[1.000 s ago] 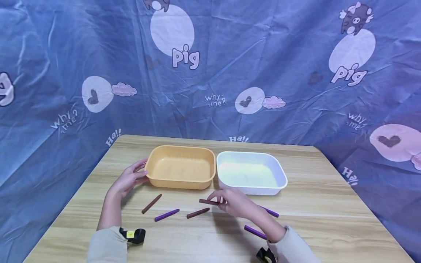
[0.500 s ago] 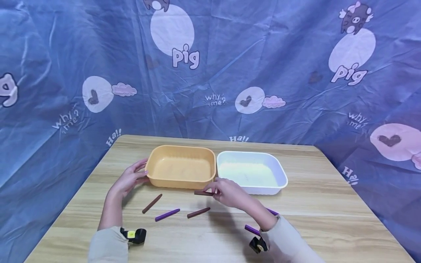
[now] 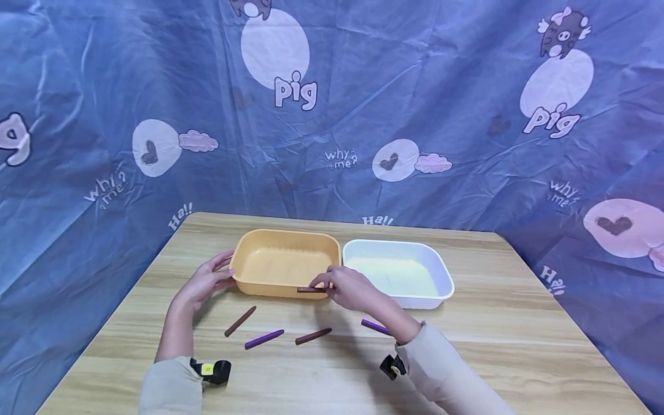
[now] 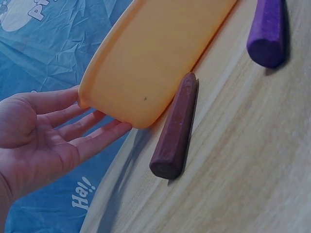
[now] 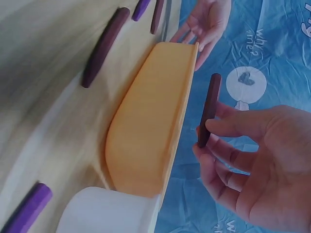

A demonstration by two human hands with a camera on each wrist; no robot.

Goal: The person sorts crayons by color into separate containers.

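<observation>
My right hand (image 3: pixel 349 286) pinches a brown crayon (image 5: pixel 211 109) between thumb and fingers. In the head view this crayon lies across the front rim of the orange plastic tub (image 3: pixel 287 291); the right wrist view has it held up, apart from the tub. My left hand (image 3: pixel 203 282) touches the tub's left end, its fingers fairly straight against the outer wall (image 4: pixel 129 94). On the table in front are a brown crayon (image 3: pixel 240 321), a purple crayon (image 3: pixel 264 339) and another brown crayon (image 3: pixel 313 336).
A white plastic tub (image 3: pixel 441 291) stands right beside the orange one. Under the right forearm, a purple crayon (image 3: pixel 374 327) is partly covered. The wooden table (image 3: pixel 519 323) ends at a blue printed cloth (image 3: pixel 332 190) behind and at the sides.
My right hand has carried the brown crayon up, away from me and slightly left, to the orange tub's front rim. The sleeve now covers the nearer purple crayon. My left hand stays put.
</observation>
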